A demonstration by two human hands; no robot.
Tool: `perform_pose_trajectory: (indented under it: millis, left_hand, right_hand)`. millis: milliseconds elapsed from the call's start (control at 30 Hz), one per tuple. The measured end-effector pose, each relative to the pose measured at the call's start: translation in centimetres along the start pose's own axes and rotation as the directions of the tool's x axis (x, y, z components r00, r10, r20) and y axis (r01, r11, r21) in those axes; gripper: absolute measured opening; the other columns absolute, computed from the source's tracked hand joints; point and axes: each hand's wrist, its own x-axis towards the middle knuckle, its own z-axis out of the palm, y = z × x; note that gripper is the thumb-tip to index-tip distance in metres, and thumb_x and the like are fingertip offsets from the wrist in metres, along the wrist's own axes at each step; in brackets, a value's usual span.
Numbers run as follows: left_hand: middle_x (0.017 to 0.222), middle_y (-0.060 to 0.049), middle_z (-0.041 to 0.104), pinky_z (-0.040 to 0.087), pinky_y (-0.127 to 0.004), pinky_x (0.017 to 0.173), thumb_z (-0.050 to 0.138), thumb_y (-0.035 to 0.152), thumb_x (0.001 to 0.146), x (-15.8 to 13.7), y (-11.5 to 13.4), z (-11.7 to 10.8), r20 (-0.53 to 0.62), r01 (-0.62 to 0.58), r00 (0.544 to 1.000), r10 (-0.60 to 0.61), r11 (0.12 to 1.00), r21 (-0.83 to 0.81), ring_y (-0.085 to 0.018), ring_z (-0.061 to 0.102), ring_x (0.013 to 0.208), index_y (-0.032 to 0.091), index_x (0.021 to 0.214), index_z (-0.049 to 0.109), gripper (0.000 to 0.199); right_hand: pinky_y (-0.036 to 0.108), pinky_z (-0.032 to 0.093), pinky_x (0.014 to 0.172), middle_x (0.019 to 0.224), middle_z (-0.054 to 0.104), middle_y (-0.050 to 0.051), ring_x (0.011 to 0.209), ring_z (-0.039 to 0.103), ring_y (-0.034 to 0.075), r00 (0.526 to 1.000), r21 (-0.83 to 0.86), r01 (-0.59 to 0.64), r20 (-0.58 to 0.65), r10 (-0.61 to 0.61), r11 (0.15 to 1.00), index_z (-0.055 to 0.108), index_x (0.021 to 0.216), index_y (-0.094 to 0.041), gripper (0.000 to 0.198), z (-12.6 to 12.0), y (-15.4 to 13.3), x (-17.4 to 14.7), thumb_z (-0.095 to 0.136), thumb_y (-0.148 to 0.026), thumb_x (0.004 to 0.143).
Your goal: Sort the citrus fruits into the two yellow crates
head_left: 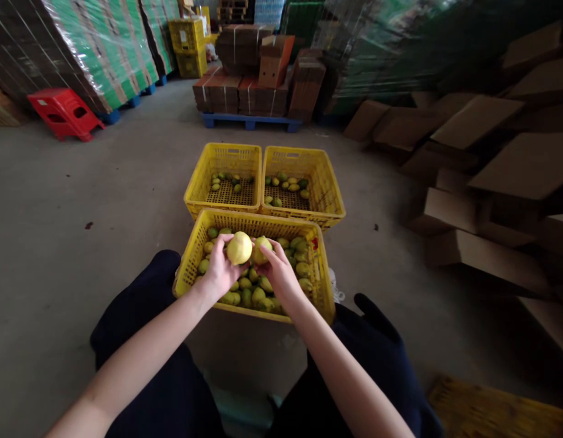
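Note:
My left hand (221,269) is closed around a pale yellow lemon (239,248). Beside it, my right hand (277,267) grips a greener lemon (262,250) between thumb and fingers. Both hands are held close together over the near yellow crate (281,224), which stands between my knees. Many green and yellow-green lemons (258,297) lie in that crate, some of them hidden by my hands and wrists.
Just beyond stand two more yellow crates, a left one (194,182) and a right one (331,182), each with several lemons on its floor. Cardboard boxes (477,121) are heaped at right. A red stool (64,112) and a blue pallet (249,121) of flattened cartons stand farther off.

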Motion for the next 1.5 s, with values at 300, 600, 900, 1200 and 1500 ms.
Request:
perform_pose_trajectory:
  millis: [300,600,900,1200,1500]
  left_hand:
    - [0.092,-0.006,0.071,0.053,-0.029,0.083,0.05,0.018,0.078,0.3,-2.1,-0.4,0.112,-0.118,0.986,0.124,0.991,-0.054,-0.022,0.067,0.092,0.015,0.108,0.067,0.035]
    - [0.113,-0.012,0.069,0.05,-0.035,0.092,0.032,0.038,0.092,-0.2,-0.2,-0.1,0.198,0.045,0.98,-0.032,0.997,-0.06,-0.026,0.063,0.108,0.011,0.124,0.06,0.051]
    - [0.066,-0.005,0.066,0.053,-0.032,0.077,0.042,0.032,0.087,-0.3,1.8,-0.1,0.065,-0.006,0.998,0.017,0.987,-0.158,-0.017,0.064,0.067,0.013,0.069,0.067,0.036]
    - [0.059,-0.004,0.057,0.045,-0.025,0.065,0.04,0.033,0.083,-0.2,1.2,-0.5,0.25,-0.468,0.867,0.43,0.876,0.115,-0.013,0.056,0.058,0.015,0.05,0.061,0.044]
    - [0.062,-0.004,0.055,0.042,-0.027,0.07,0.038,0.032,0.085,-0.3,1.0,-0.7,0.386,-0.604,0.772,0.505,0.772,0.199,-0.014,0.052,0.064,0.016,0.054,0.06,0.041]
  right_hand:
    - [0.032,0.047,0.097,0.13,0.055,0.003,0.12,0.05,0.021,0.959,-0.318,0.282,0.121,-0.257,0.905,0.06,0.123,-0.031,0.046,0.7,1.4,-1.6,0.068,-0.042,0.079]
    - [0.04,0.057,0.082,0.149,0.032,0.012,0.136,0.036,0.036,0.856,-0.489,0.507,0.379,-0.351,0.71,0.063,0.121,-0.03,0.056,0.6,0.4,-3.0,0.079,-0.042,0.069]
    - [0.049,0.046,0.102,0.144,0.044,0.014,0.13,0.048,0.035,0.686,-0.455,0.712,0.615,-0.39,0.535,0.063,0.12,-0.027,0.06,-0.1,-2.2,-3.7,0.079,-0.05,0.067]
    - [0.038,0.054,0.094,0.118,0.066,0.008,0.108,0.064,0.024,0.575,-0.626,0.76,0.524,-0.629,0.173,0.06,0.125,-0.027,0.05,-0.8,-3.0,-3.1,0.074,-0.03,0.077]
    - [0.039,0.055,0.095,0.128,0.063,0.01,0.113,0.063,0.023,0.44,-0.6,0.799,0.634,-0.636,-0.045,0.053,0.133,-0.029,0.051,-1.2,-1.5,-2.9,0.062,-0.016,0.085]
